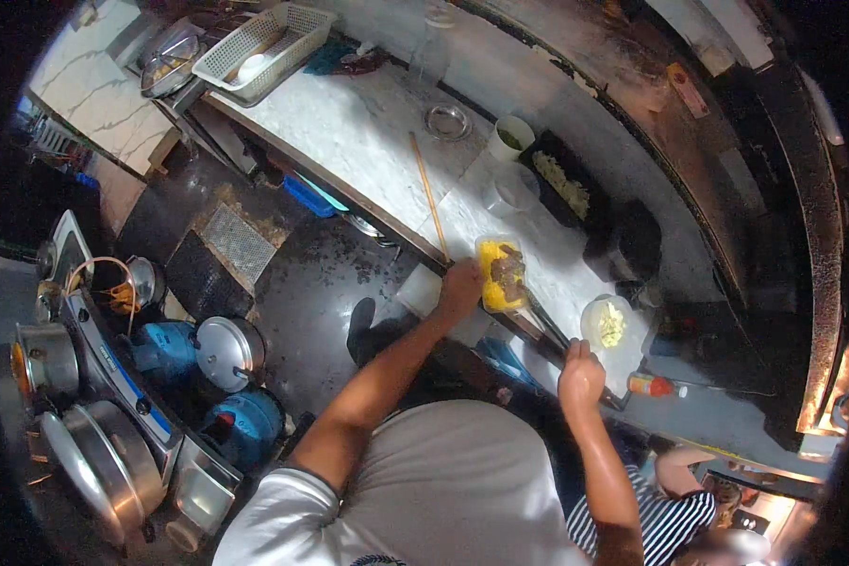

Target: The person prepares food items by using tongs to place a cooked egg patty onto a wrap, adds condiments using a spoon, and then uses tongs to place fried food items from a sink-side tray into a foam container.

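My left hand (460, 289) is closed at the near left side of a small plastic tub (511, 308) at the counter's edge. Inside the tub is yellow food (489, 253), perhaps rice, with brown meat-like pieces (509, 272) on top. My right hand (582, 379) makes a fist round the end of a long dark utensil (549, 324). Its far end reaches the tub's right side; whether it is a spoon or tongs I cannot make out. Just beyond that hand sits a round clear bowl (591, 325) with pale yellow chopped pieces (611, 326).
On the marble counter (368, 123) lie a wooden stick (427, 193), a round metal lid (447, 122) and a white basket (297, 42). A black tray (542, 151) of shredded food stands behind. A bottle (653, 385) lies right. Pots (229, 352) stand left; a striped-shirted person (660, 500) is lower right.
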`<move>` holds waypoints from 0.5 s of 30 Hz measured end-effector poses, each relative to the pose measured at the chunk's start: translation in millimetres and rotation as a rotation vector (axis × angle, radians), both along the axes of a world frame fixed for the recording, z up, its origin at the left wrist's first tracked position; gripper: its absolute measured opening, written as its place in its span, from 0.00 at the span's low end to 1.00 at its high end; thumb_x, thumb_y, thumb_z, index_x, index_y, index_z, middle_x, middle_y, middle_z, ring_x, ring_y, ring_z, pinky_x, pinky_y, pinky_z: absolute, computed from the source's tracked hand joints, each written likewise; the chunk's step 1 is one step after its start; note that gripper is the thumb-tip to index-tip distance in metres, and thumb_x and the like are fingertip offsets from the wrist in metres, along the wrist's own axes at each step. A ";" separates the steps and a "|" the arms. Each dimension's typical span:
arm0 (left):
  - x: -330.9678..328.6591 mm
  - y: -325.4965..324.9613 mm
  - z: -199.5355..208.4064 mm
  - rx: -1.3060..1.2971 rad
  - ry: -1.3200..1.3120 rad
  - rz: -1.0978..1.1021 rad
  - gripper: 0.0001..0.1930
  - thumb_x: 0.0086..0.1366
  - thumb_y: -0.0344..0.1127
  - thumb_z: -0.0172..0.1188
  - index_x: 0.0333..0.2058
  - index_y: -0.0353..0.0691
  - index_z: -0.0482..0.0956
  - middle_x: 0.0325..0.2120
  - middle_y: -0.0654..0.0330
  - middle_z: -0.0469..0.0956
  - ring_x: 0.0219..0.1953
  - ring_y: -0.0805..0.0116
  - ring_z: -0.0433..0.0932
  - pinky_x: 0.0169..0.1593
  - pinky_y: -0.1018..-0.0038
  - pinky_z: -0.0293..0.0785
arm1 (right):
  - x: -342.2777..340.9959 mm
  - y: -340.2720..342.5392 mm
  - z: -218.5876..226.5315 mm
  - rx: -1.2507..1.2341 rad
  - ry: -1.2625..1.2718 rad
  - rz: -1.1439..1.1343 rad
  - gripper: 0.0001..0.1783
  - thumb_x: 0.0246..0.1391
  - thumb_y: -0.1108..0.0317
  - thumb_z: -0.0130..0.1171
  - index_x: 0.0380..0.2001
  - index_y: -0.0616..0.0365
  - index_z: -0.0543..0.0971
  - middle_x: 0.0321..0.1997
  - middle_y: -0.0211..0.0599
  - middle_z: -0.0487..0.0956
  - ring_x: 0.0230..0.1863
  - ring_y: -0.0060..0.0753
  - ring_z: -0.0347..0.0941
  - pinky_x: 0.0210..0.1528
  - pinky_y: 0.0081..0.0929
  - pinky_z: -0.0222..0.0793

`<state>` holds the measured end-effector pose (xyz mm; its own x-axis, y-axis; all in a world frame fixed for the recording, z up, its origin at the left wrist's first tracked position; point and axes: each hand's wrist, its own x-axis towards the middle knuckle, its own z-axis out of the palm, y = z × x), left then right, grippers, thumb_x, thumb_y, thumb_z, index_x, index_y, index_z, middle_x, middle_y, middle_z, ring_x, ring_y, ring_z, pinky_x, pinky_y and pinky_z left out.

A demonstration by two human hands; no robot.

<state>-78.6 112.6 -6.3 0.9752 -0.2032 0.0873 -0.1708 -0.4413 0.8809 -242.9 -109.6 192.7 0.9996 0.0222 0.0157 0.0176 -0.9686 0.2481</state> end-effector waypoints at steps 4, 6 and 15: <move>0.5 2.3 2.4 0.061 -0.021 0.072 0.12 0.68 0.37 0.52 0.34 0.34 0.77 0.33 0.43 0.78 0.41 0.41 0.79 0.50 0.50 0.75 | 0.7 4.1 7.8 0.003 -0.012 0.003 0.09 0.59 0.73 0.54 0.40 0.63 0.79 0.35 0.47 0.79 0.32 0.51 0.80 0.33 0.46 0.77; -0.2 4.9 -1.2 0.012 -0.136 0.099 0.10 0.67 0.35 0.52 0.34 0.33 0.76 0.32 0.43 0.77 0.41 0.42 0.79 0.49 0.51 0.75 | 4.0 11.0 11.5 0.022 -0.010 0.026 0.10 0.60 0.73 0.54 0.42 0.63 0.79 0.35 0.48 0.79 0.32 0.52 0.80 0.34 0.46 0.77; -0.1 3.7 -6.2 0.091 -0.154 0.058 0.07 0.66 0.32 0.52 0.32 0.36 0.75 0.29 0.48 0.75 0.36 0.45 0.78 0.44 0.50 0.75 | -12.2 9.3 26.1 -0.046 -0.033 0.043 0.16 0.54 0.74 0.55 0.47 0.64 0.79 0.40 0.45 0.80 0.34 0.45 0.81 0.37 0.39 0.79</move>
